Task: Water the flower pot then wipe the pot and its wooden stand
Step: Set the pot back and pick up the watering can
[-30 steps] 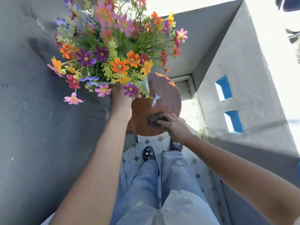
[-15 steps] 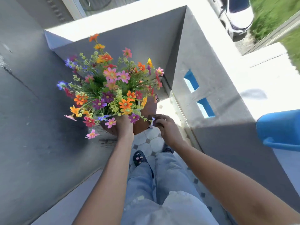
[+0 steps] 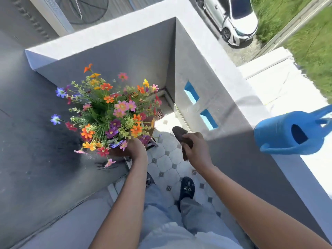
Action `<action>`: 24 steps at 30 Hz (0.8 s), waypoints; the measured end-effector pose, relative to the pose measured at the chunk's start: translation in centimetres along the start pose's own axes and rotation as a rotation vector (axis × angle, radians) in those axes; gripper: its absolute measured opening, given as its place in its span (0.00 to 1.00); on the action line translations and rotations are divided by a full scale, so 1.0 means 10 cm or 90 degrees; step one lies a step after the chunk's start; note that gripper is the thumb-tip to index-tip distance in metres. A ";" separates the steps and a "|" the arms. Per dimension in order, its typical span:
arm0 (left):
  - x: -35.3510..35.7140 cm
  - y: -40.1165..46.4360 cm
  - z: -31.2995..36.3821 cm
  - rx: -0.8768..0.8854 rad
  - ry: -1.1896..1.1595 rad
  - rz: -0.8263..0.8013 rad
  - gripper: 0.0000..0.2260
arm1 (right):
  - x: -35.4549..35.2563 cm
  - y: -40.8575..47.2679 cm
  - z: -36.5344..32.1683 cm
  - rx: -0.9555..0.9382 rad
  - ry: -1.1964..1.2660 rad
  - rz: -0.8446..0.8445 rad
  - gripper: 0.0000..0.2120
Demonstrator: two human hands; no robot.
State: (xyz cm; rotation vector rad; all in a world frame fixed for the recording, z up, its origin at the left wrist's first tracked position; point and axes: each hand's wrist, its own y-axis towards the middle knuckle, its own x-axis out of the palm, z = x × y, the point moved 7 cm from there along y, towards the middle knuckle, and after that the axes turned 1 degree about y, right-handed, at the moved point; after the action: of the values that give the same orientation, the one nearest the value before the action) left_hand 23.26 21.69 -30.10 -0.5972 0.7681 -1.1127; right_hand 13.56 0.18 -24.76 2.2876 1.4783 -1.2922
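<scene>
**A home balcony above a driveway**

A narrow upstairs balcony of a house: grey plastered parapet walls [image 3: 206, 72] with small blue-lined openings [image 3: 191, 92], and an octagon-patterned tile floor [image 3: 165, 162] with a drain [image 3: 159, 115] in the corner. A blue watering can [image 3: 291, 133] sits on the ledge. Far below are a parked white car [image 3: 235, 20] and a grass verge [image 3: 305, 33].

Left hand [image 3: 136, 150] on pot, right hand [image 3: 196, 148] gripping cloth [image 3: 180, 134]
</scene>
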 end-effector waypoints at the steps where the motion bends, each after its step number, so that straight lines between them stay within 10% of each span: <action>1: 0.05 -0.13 0.05 0.027 -0.042 -0.010 0.18 | -0.10 -0.02 -0.01 -0.003 0.006 0.002 0.12; 4: 0.21 -0.47 -0.02 0.030 -0.075 -0.051 0.27 | -0.56 -0.08 -0.10 -0.020 0.041 0.033 0.11; 7: 0.50 -1.05 0.08 0.118 0.021 -0.109 0.10 | -1.22 -0.16 -0.21 -0.058 0.090 0.096 0.11; 14: 1.40 -2.90 0.56 0.280 -0.068 -0.314 0.06 | -3.15 -0.57 -0.20 -0.120 0.194 0.306 0.10; 20: 2.36 -4.10 -0.24 -0.045 -0.046 -0.633 0.03 | -4.24 -0.89 0.71 -0.006 0.299 0.447 0.08; 24: 2.74 -4.34 -0.92 -0.167 -0.045 -0.632 0.08 | -4.49 -1.17 1.20 0.062 0.364 0.457 0.07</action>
State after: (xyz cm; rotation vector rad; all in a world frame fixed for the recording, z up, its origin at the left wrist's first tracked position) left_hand -1.71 -19.20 -9.44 -1.3091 0.5462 -1.8880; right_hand -9.77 -30.85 3.40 2.9782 0.5331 -0.5390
